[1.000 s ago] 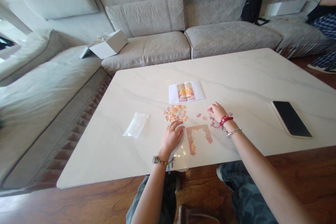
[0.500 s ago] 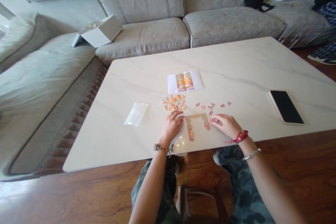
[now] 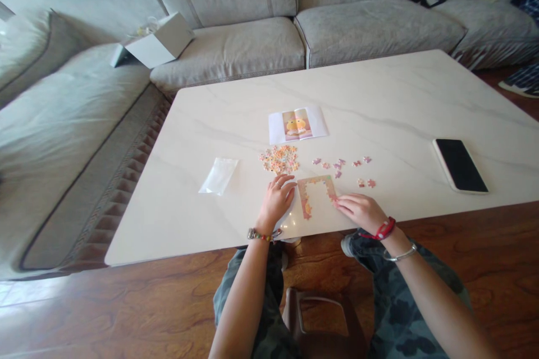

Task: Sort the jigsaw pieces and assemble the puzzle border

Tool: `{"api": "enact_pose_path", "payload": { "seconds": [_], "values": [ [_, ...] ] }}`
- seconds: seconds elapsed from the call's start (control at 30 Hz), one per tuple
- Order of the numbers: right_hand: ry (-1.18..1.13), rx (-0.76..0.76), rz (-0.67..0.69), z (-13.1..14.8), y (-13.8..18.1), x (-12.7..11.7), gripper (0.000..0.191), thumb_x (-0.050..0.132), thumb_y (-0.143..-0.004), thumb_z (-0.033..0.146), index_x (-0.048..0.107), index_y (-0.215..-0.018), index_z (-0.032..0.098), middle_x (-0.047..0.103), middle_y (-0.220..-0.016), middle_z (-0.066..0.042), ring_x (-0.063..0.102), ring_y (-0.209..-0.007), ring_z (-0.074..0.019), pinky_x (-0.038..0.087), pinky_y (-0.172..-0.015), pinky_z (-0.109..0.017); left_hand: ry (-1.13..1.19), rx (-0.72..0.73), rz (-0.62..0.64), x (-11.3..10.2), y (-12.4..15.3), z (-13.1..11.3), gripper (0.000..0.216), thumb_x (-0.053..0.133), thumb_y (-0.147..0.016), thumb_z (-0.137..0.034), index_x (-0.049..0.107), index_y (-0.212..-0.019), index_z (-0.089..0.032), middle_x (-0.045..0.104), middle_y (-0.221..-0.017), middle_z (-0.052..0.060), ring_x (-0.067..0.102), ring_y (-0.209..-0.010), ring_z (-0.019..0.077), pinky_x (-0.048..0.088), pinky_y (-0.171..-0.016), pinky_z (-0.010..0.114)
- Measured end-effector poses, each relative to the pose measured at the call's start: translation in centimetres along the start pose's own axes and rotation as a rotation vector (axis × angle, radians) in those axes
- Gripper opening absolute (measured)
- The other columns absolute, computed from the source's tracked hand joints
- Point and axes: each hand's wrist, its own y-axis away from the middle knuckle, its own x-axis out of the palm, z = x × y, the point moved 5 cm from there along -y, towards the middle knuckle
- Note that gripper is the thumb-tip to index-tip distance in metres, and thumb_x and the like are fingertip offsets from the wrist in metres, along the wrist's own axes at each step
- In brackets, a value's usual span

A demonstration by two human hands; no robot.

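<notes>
A partly joined puzzle border (image 3: 304, 196) lies near the table's front edge, its top and both sides linked around a bare middle. My left hand (image 3: 277, 199) rests on the table left of it, fingers apart and slightly bent, holding nothing. The fingertips of my right hand (image 3: 360, 210) are closed at the lower end of the border's right side, on a puzzle piece (image 3: 335, 201) that they partly hide. Above my left hand sits a heap of loose puzzle pieces (image 3: 279, 159). Several pinkish and purple pieces (image 3: 338, 165) lie scattered above and to the right of the border.
Behind the heap lies a creased picture sheet (image 3: 297, 124) showing yellow figures. A clear plastic bag (image 3: 219, 175) is at left, a phone (image 3: 460, 165) at right on the white table (image 3: 379, 95). A grey sofa (image 3: 252, 45) with a white box (image 3: 162, 45) stands beyond.
My right hand has shifted slightly down along the border's right side, its fingers now reaching onto the edge. Two loose pieces above that hand have come into view. My left hand stays about where it was.
</notes>
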Motion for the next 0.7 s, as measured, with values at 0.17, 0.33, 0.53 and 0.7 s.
{"api": "enact_pose_path", "payload": {
  "seconds": [0.17, 0.33, 0.53, 0.7],
  "values": [
    [0.016, -0.027, -0.01, 0.0, 0.1, 0.2, 0.019, 0.048, -0.084, 0.021, 0.066, -0.081, 0.018, 0.069, -0.087, -0.005, 0.063, -0.077, -0.015, 0.05, -0.075, -0.027, 0.002, 0.006, 0.01, 0.2, -0.3, -0.2, 0.019, 0.043, -0.084, -0.018, 0.058, -0.096, -0.022, 0.056, -0.111, 0.005, 0.045, -0.111, 0.0206, 0.041, -0.09, 0.041],
    [0.045, -0.059, 0.003, 0.3, 0.0, 0.3, 0.02, 0.048, -0.084, 0.02, 0.068, -0.079, 0.02, 0.069, -0.087, -0.005, 0.063, -0.077, -0.0153, 0.049, -0.075, -0.028, 0.004, 0.012, 0.018, 0.6, -0.4, -0.2, 0.02, 0.042, -0.085, -0.019, 0.058, -0.097, -0.021, 0.056, -0.112, 0.005, 0.044, -0.111, 0.0208, 0.041, -0.09, 0.041],
    [0.09, -0.079, 0.0, 0.4, 0.0, 0.3, 0.022, 0.047, -0.084, 0.02, 0.068, -0.078, 0.019, 0.069, -0.087, -0.004, 0.062, -0.075, -0.0149, 0.049, -0.074, -0.028, 0.003, 0.028, 0.024, 1.0, -0.5, -0.4, 0.021, 0.043, -0.085, -0.02, 0.057, -0.101, -0.021, 0.056, -0.111, 0.006, 0.045, -0.11, 0.0207, 0.042, -0.088, 0.039],
    [0.1, -0.079, 0.009, 0.3, 0.1, 0.4, 0.022, 0.047, -0.084, 0.02, 0.068, -0.078, 0.02, 0.068, -0.087, -0.005, 0.062, -0.075, -0.0142, 0.048, -0.073, -0.027, -0.008, 0.023, 0.04, 1.2, -0.5, -0.5, 0.025, 0.047, -0.084, -0.028, 0.055, -0.107, -0.022, 0.056, -0.112, 0.006, 0.043, -0.111, 0.0224, 0.042, -0.089, 0.04]
  ]
}}
